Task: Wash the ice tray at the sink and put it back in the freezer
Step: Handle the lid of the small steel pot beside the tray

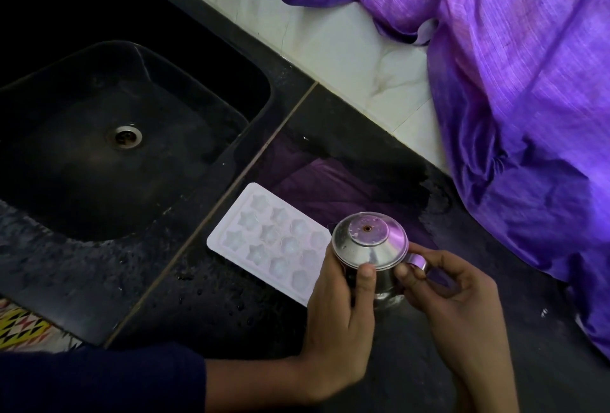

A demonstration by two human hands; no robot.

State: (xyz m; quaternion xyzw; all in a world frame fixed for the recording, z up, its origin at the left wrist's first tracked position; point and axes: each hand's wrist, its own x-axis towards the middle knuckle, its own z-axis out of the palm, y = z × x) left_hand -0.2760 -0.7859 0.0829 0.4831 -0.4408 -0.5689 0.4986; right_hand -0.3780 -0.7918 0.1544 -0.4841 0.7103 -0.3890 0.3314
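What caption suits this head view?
Both hands, left and right, hold a steel pot beside the ice tray.

ice tray: white, star-shaped cells
sink: black
counter: black, speckled
cloth: purple
pot: silver
sleeve: navy
mat, lower left: yellow-black-white triangles

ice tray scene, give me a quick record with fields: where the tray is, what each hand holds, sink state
ice tray: lies flat on the dark counter, right of the sink, star-shaped cells up
left hand: grips the body of a small steel pot
right hand: fingers pinch the pot's rim by its handle
pot lid: on
sink: no items in it, drain visible
purple cloth: draped at right
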